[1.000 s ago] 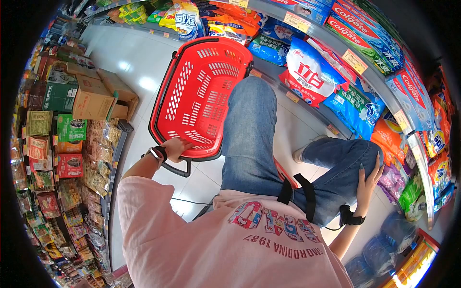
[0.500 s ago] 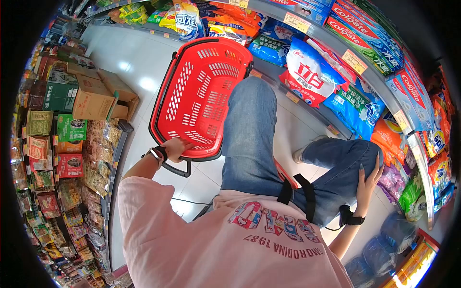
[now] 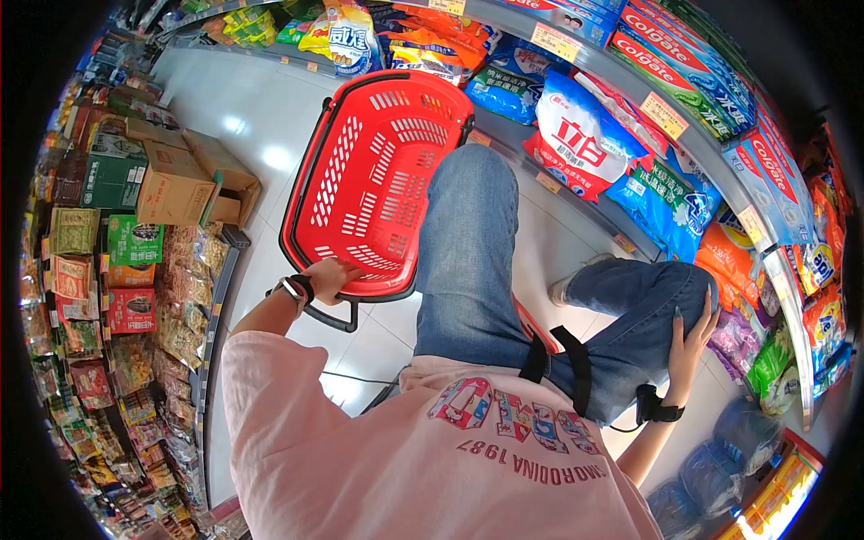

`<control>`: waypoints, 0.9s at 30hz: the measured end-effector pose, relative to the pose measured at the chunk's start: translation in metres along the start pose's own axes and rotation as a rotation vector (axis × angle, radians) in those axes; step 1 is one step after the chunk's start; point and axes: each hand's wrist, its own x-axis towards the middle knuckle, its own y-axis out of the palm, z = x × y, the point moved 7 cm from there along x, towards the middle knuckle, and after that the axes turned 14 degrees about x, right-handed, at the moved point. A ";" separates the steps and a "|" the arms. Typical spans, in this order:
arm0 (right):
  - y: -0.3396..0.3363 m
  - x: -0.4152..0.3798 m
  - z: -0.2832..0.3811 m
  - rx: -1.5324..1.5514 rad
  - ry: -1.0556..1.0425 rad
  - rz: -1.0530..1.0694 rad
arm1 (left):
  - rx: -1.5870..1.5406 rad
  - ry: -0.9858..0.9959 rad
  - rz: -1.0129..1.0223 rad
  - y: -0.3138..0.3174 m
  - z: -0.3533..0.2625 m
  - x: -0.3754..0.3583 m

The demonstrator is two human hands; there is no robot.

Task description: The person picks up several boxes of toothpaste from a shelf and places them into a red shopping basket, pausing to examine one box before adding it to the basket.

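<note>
A red plastic shopping basket (image 3: 310, 236) with slotted walls and a black rim stands at the left of my legs, nothing in it that I can see. My left hand (image 3: 331, 277), a watch on its wrist, grips the near rim, fingertips curled over to the inside. A black handle (image 3: 335, 319) hangs along that near end. On my bent right knee lies my right hand (image 3: 693, 346), fingers spread, holding nothing. Ahead, a white, blue and red bag of washing powder (image 3: 580, 135) leans on the low shelf, beyond the reach of both hands.
Toothpaste boxes (image 3: 661, 49) line the shelf above the detergent bags. Wrapped blue water bottles (image 3: 711, 472) stand at lower right. On the left, a snack shelf (image 3: 135, 360) runs along the aisle, with cardboard boxes (image 3: 175, 184) beside it. A dark cable (image 3: 360, 378) crosses the tiled floor.
</note>
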 end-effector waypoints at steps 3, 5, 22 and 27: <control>0.000 0.000 -0.001 -0.003 -0.004 0.002 | -0.017 -0.002 0.004 0.009 0.002 0.002; 0.001 0.000 -0.002 -0.002 -0.003 0.002 | -0.033 -0.005 0.000 0.011 0.002 0.003; 0.000 0.001 0.000 0.008 0.015 0.001 | -0.051 -0.009 0.017 0.008 0.003 0.003; 0.000 0.001 0.001 0.008 -0.003 -0.004 | -0.028 -0.015 0.019 0.010 0.002 0.004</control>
